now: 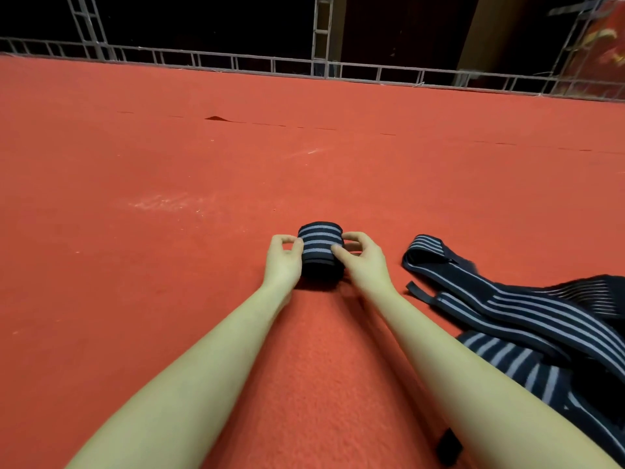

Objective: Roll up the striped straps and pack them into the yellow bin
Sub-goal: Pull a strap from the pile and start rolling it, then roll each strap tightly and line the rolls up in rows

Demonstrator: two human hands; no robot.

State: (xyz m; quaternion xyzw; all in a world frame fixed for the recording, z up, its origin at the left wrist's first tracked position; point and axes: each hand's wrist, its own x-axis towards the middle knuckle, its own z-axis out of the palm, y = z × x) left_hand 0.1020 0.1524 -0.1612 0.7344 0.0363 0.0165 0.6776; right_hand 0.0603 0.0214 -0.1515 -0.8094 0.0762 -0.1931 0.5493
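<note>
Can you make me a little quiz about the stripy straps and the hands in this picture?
1. True or false: both hands hold the rolled strap.
2. Where does the pile of unrolled straps lie? A) to the right of the right hand B) to the left of the left hand C) on top of the roll
3. What colour is the carpet under the roll?

Key
1. True
2. A
3. Red

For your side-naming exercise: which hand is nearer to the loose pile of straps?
Right. The right hand grips the roll on the side facing the pile; the left hand is beyond the roll.
</note>
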